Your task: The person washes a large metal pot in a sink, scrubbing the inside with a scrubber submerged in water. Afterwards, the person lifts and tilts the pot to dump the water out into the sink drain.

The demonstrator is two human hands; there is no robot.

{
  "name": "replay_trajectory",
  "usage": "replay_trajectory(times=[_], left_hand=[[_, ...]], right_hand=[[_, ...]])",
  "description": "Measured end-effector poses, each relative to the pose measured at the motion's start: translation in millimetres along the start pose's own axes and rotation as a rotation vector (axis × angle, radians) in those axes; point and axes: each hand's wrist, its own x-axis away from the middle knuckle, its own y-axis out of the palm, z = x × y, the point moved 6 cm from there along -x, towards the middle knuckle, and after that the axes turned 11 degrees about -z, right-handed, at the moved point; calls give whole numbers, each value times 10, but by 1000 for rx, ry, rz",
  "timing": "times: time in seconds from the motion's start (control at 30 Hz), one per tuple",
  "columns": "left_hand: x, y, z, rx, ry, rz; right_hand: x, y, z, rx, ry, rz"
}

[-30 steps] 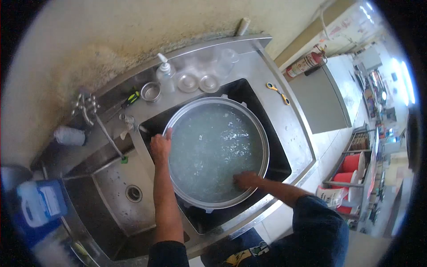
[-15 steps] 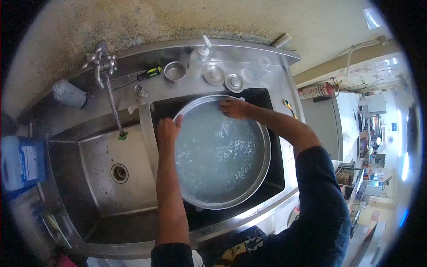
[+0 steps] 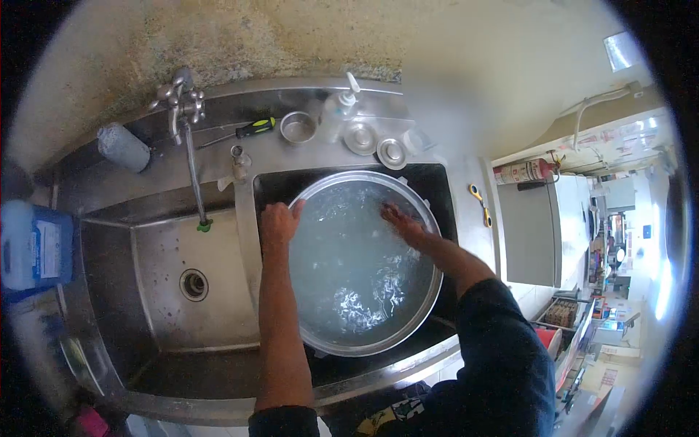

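A large round metal pot [image 3: 357, 351], filled with cloudy water [image 3: 335, 255], sits in the right-hand sink basin. My left hand [image 3: 278, 224] grips its upper left rim, with the thumb over the edge and the fingers closed round it. Inside the pot, near the upper right wall, my right hand [image 3: 400, 221] dips into the water. Its fingers look stretched out and point up and to the left; the water partly hides the tips. No object shows in that hand.
To the left is a second basin [image 3: 218, 298] with a faucet [image 3: 178, 109] above it. A screwdriver [image 3: 255, 128], a metal bowl [image 3: 298, 127], a pump bottle [image 3: 338, 113] and metal lids [image 3: 360, 138] stand behind. Yellow-handled scissors [image 3: 476, 192] lie right. A blurred patch covers the upper right.
My right hand has moved from the pot's upper rim area down and right into the water, its fingers straightening. My left hand stays on the rim. Ripples have shifted, and the view has tilted slightly.
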Motion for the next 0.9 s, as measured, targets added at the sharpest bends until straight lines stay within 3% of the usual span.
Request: replay_trajectory(times=[0.1, 0.27, 0.37, 0.43, 0.5, 0.53, 0.73, 0.9], left_hand=[[-87, 137, -116, -52, 8, 83], [-59, 58, -26, -23, 34, 54], [-62, 137, -46, -73, 99, 77], [-70, 114, -32, -140, 119, 151], [-63, 128, -16, -160, 132, 151], [-72, 113, -6, -182, 139, 157], [-6, 16, 41, -131, 55, 87], [-55, 79, 56, -142, 73, 94]], right_hand=[[383, 360, -549, -108, -5, -361], [1140, 194, -1356, -397, -130, -815], [1387, -187, -1859, -837, -421, -598], [1328, -54, -2650, -944, -669, -890], [1276, -306, -2802, -1394, -101, -707], [1206, -432, -2873, -1575, 67, -634], [899, -355, -2872, -1728, -71, -815], [1245, 414, -2345, -1576, 126, -988]])
